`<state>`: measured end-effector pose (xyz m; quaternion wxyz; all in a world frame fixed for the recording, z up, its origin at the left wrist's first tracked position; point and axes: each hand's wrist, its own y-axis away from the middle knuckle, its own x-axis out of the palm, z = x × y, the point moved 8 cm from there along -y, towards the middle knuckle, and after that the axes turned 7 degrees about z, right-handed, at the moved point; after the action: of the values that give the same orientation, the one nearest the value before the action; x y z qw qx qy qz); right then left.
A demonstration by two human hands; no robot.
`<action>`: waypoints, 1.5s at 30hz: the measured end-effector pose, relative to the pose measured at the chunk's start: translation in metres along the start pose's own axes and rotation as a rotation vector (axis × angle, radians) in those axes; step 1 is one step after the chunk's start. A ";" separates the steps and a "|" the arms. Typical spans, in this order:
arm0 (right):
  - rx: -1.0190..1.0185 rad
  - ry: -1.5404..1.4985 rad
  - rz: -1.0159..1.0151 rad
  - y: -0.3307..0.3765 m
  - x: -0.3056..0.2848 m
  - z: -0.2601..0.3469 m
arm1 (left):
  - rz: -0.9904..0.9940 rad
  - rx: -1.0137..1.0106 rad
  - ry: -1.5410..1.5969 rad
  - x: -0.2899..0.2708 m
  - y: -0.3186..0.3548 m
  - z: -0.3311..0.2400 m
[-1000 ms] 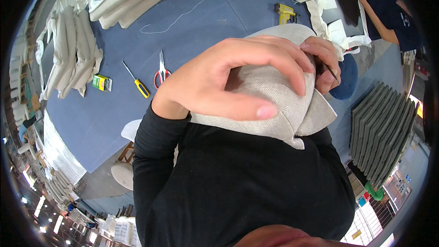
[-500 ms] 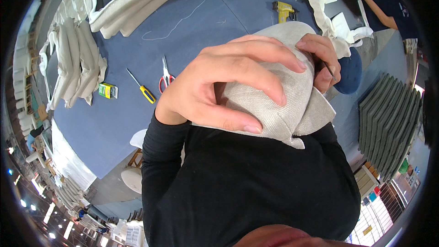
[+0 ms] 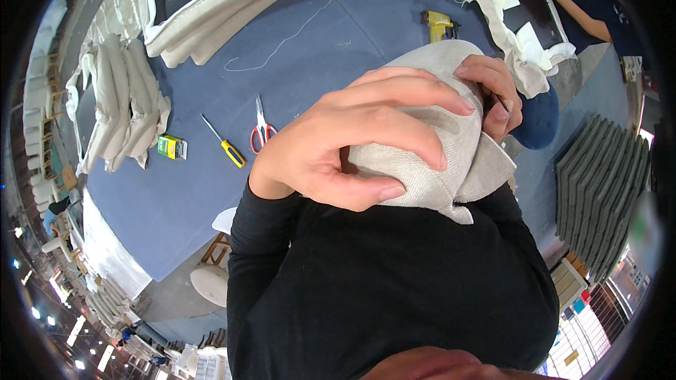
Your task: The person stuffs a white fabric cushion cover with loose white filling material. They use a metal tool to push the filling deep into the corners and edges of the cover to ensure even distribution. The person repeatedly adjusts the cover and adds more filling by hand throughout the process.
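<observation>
Against my chest I hold a padded piece covered in light beige woven fabric, with a loose flap at its lower right corner. My left hand spreads over its top, fingers curved and thumb pressing the near side. At the right edge, my right hand has its fingers curled on the cloth. A thin dark thing shows by those fingertips, too small to name. The piece's underside is hidden. On the blue table beyond lie red-handled scissors, a yellow-and-black screwdriver and a yellow staple gun.
A small green-and-yellow box lies beside stacked beige padded covers. More long covers rest at the back. A co-worker's arms work over a panel at far right. A blue round seat and stacked dark grey panels stand right.
The view has shifted slightly, so the table's tools appear a little further right and lower. Both hands keep their hold on the fabric piece; the right fingers have moved slightly.
</observation>
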<state>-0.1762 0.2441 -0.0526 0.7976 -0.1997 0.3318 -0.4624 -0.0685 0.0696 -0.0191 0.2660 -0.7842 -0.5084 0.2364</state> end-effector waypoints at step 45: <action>0.382 -0.388 -0.452 -0.060 -0.124 -0.094 | -0.641 -0.628 -0.800 -0.037 0.090 -0.051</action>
<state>-0.3234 0.3218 -0.0381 0.7463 -0.1995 0.0289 -0.6343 0.0107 -0.0042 -0.0365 -0.1325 -0.4829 -0.8257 0.2597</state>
